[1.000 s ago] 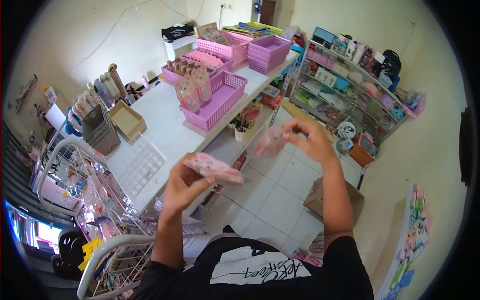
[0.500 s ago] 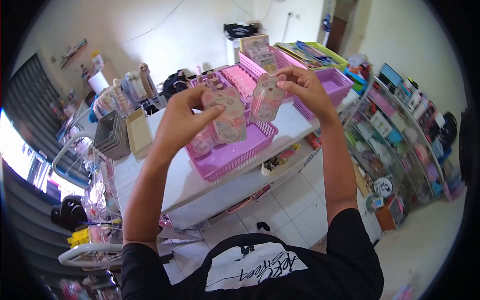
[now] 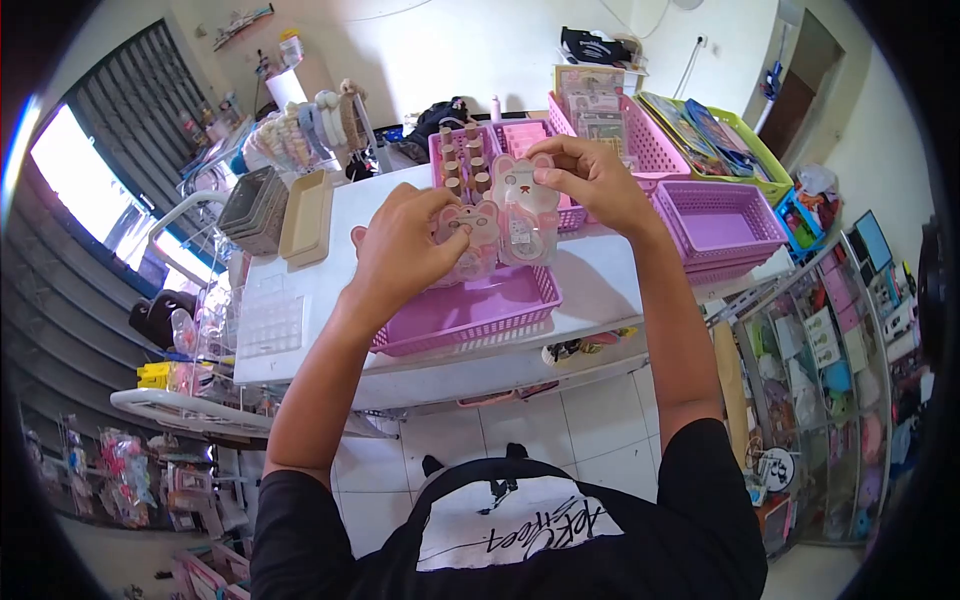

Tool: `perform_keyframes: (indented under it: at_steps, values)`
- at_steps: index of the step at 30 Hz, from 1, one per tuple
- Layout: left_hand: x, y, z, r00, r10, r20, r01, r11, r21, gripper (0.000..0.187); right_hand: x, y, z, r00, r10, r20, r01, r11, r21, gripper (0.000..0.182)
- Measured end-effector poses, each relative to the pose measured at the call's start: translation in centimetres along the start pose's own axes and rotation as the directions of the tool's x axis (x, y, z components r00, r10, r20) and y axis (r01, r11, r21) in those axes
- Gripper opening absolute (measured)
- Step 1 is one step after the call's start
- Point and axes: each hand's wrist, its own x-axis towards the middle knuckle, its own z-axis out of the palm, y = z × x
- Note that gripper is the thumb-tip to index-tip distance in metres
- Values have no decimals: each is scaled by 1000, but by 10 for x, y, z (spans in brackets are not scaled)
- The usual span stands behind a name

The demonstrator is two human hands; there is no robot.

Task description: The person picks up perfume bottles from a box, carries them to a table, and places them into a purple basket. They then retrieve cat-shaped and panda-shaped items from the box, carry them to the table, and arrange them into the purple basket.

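My left hand [image 3: 402, 248] pinches a pink bear-shaped blister pack [image 3: 478, 255] between thumb and fingers. A matching bear-shaped blister pack [image 3: 527, 225] hangs upright from my right hand [image 3: 597, 187], gripped at its top edge. The two packs are side by side, close together, above a purple plastic basket [image 3: 465, 328] at the table's near edge. Each has a bear face on a card and a clear bubble; what is inside the bubble is too small to name. A bit of pink [image 3: 358, 235] shows past my left hand, mostly hidden.
Behind the packs stand a purple basket of cork-topped bottles [image 3: 452, 170] and a pink basket [image 3: 655, 140] of boxed goods. Stacked purple baskets [image 3: 722, 215] are at right, beside a green tray [image 3: 765, 165]. Beige [image 3: 305, 220] and grey trays [image 3: 250, 205] lie left, near a clear divided case [image 3: 272, 322].
The view has shifted, showing more of the table's left side. Both packs have come closer together, and the right one now faces me more squarely. Each hand keeps its pack.
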Motion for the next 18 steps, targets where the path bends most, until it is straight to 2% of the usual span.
perform_keyframes:
  at_steps: [2, 6, 8, 10, 11, 15, 18]
  values:
    - [-1, 2, -1, 992, 118, -53, -117, 993, 25, 22, 4, -3, 0, 1000, 1, 30, -2, 1000, 16, 24]
    - [0, -3, -8, 998, 63, 16, -62, 998, -24, 21, 13, 2, 0, 998, -42, 51, 41, 999, 15, 23]
    - [0, -8, -5, 986, 163, 22, -164, 985, 58, 20, 14, 12, 3, 996, -47, 74, 46, 999, 4, 22]
    - [-4, -7, -3, 985, 172, -7, -171, 981, 87, 20, 13, 19, 7, 991, -10, 134, 14, 1000, -27, 22]
    - [-4, -8, -3, 983, 182, -36, -176, 977, 118, 21, 12, 18, 7, 986, 17, 164, -1, 995, -101, 23]
    - [-8, -12, -5, 972, 221, -77, -203, 959, 196, 22, 12, 26, 10, 981, 17, 195, 8, 992, -129, 22]
    - [-8, -15, -7, 958, 275, -84, -251, 943, 220, 22, 14, 30, 10, 970, 23, 244, 33, 974, -224, 26]
